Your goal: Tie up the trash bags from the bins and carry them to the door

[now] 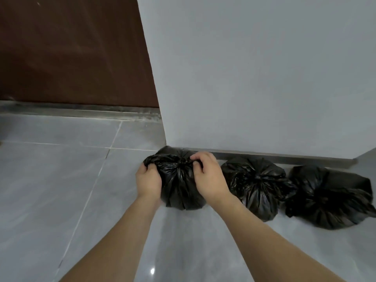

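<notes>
Two hands, left (148, 180) and right (209, 178), gripped the gathered top of the nearest bag (179, 192) on glossy grey floor tiles (61, 190). Two tied bags (257, 186) lay beside it along a white wall (254, 78); a brown door (71, 51) stood beyond.

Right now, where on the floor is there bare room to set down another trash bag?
Bare tile lies left of the left bag, running to the door threshold, and in front of all three bags. The wall foot is crowded: left, middle bag and right bag fill it, with the left hand and right hand gripping the left one.
</notes>
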Tool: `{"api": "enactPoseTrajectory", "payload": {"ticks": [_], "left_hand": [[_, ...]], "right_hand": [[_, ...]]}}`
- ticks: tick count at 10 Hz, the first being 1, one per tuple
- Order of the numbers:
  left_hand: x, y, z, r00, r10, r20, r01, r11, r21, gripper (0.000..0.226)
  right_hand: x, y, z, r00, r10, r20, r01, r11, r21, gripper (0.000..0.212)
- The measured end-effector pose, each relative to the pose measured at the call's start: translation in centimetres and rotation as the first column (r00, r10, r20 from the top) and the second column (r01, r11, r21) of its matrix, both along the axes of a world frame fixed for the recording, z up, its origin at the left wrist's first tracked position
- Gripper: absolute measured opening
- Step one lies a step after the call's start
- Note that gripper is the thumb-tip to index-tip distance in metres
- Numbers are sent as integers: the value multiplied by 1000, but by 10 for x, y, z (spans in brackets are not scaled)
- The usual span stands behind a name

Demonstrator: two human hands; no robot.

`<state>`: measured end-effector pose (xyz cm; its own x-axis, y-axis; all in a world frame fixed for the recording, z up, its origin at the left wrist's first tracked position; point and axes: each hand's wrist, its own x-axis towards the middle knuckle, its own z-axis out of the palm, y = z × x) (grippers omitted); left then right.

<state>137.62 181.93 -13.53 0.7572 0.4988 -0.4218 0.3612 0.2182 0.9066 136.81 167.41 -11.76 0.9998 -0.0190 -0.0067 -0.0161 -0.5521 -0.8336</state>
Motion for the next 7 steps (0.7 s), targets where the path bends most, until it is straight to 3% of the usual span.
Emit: {"api": "enactPoseTrajectory", "payload": {"ticks": [2,3,4,5,6,7], "left_hand": [[25,-3,-38,992,-124,-22,122,988,-97,32],[22,2,-46,992,-127,-30,121,982,-146,32],[11,3,-40,989,-149,-19,143,971,-190,31],[3,8,-36,977,-197,80,210,952,-224,42],[-8,10,-21,915,-398,65,348,861,370,64],[-13,-8,4,802,-581,136,273,561,781,57]], "right_hand": [[28,-4,-32,998,-61,15,62,964,-258,26],[28,-4,-35,997,-81,-13,73,947,-312,32],[22,-5,-29,995,-89,-50,68,944,-322,40],[11,-14,-13,996,-75,-39,70,991,-116,43],[-7,-34,13,992,-124,4,124,992,6,44],[-20,-59,42,974,-208,86,206,978,38,44]]}}
